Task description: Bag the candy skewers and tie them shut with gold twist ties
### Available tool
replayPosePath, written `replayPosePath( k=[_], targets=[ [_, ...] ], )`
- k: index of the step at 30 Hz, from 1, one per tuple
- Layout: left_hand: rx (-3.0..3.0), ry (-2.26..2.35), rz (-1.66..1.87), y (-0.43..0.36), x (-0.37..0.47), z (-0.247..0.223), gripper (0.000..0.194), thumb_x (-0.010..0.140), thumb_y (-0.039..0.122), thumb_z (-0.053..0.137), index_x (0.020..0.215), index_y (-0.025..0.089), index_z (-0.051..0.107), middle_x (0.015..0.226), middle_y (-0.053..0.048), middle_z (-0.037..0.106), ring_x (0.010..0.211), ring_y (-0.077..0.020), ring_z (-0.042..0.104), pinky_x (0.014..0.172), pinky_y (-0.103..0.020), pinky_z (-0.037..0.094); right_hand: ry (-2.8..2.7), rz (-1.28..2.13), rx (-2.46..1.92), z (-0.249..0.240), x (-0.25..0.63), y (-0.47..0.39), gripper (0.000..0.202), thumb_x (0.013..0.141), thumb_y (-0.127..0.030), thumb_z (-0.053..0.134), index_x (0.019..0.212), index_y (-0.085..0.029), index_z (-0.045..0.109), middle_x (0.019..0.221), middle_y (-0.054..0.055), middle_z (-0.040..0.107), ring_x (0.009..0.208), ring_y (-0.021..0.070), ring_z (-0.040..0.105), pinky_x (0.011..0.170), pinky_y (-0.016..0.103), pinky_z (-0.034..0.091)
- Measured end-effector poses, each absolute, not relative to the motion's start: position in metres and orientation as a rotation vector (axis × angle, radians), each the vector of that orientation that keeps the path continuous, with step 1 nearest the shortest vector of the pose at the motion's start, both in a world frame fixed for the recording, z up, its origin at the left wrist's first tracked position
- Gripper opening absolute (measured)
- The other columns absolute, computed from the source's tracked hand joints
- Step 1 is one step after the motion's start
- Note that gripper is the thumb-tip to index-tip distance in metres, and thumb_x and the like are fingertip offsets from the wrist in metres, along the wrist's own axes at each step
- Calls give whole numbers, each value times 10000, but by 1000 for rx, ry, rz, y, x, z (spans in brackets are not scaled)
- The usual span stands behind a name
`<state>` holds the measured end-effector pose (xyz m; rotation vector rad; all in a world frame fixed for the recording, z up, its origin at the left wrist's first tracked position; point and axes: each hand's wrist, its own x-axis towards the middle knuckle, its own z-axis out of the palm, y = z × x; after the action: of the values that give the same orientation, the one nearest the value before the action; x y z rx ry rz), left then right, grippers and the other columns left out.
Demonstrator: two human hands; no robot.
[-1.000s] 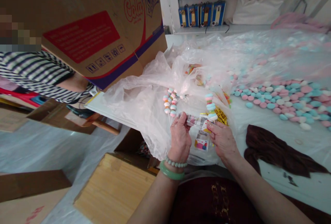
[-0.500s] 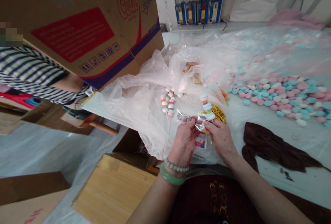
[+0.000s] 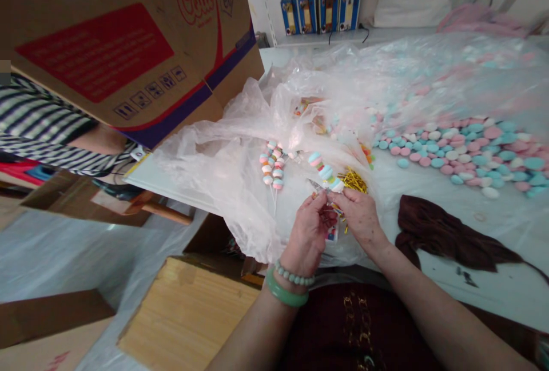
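Note:
Close together over the table's front edge are my left hand (image 3: 312, 223) and my right hand (image 3: 358, 216). My left hand is closed on a small clear wrapper (image 3: 318, 187). The fingers of my right hand pinch the lower end of a candy skewer (image 3: 325, 170) with pink, blue, green and white pieces, which leans up to the left. Part of the wrapper is hidden by my fingers. Gold twist ties (image 3: 354, 180) lie just behind my right hand. To the left, two candy skewers (image 3: 271, 166) rest on the plastic sheet with their sticks toward me.
Pink, blue and white candies (image 3: 476, 151) are spread at the right under and beside clear plastic (image 3: 334, 68). A dark brown cloth (image 3: 441, 231) lies at the right. A large carton (image 3: 141, 28) stands at the left, with a person's striped sleeve (image 3: 38, 114) behind it.
The candy skewer in my right hand has tilted further to the left, and the wrapper shows less between my hands. The whole view has shifted slightly.

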<state>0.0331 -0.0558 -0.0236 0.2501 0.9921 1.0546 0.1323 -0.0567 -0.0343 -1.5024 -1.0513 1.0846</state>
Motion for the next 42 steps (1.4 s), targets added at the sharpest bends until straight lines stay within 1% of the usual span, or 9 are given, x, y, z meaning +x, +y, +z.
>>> replayPosePath(
  k=[3,7,11,18,26,29,33,37,42],
  targets=[
    [86,998,1026,-51,29,-20,78,844,204,609,804,137,610,641,-6,615,495,-91,554,505,-206,436,-995,1094,-1435,-30,137,-56,322,761,-420,621,553,-184,557,548,-41,451,565,110,390,535,241,315],
    [-115,985,1072,-41,17,-11,219,911,225,531,707,150,560,614,-27,609,566,-133,613,583,-253,502,-942,1077,-1411,-25,152,-64,259,800,-396,591,647,-187,615,568,-38,478,556,111,389,524,239,309],
    [-231,904,1149,-34,3,-4,255,919,265,533,704,132,570,612,-35,615,577,-125,617,621,-255,513,-1130,1077,-1491,-14,162,-84,235,813,-396,594,734,-194,685,579,-29,506,572,131,428,534,248,325],
    [-241,797,1293,-26,-15,-13,246,921,284,534,727,143,590,634,-18,631,591,-119,620,640,-265,506,-1412,923,-1465,-10,149,-108,231,839,-366,565,691,-225,672,718,20,657,709,195,580,659,284,412],
    [-173,760,1348,-27,-16,-3,296,917,324,541,674,158,579,621,-9,617,588,-116,601,657,-276,508,-1495,914,-1518,-17,148,-107,225,826,-358,555,706,-237,703,734,23,683,740,205,610,677,299,406],
    [-146,780,1388,-26,-19,0,289,915,315,547,676,155,572,602,0,599,554,-99,578,634,-259,499,-1296,1109,-1465,-14,148,-108,205,789,-378,616,692,-219,699,660,12,640,658,178,564,606,276,389],
    [-67,819,1436,-29,-17,-3,212,923,262,532,751,151,585,621,7,604,561,-89,584,676,-259,513,-892,1403,-1264,-2,139,-104,249,801,-418,614,717,-194,686,478,-34,472,448,97,364,445,239,244],
    [129,784,1498,-36,-5,-7,106,824,211,662,781,169,575,667,33,611,589,-83,590,671,-245,509,-789,1516,-1086,14,127,-90,265,789,-416,621,894,-189,708,509,-18,545,445,91,409,422,219,222],
    [285,756,1565,-43,3,-10,158,740,178,732,812,182,591,733,49,615,645,-65,584,690,-212,491,-783,1486,-1091,13,121,-83,255,774,-414,633,871,-190,706,552,-12,579,434,80,413,392,206,221]
  ],
)
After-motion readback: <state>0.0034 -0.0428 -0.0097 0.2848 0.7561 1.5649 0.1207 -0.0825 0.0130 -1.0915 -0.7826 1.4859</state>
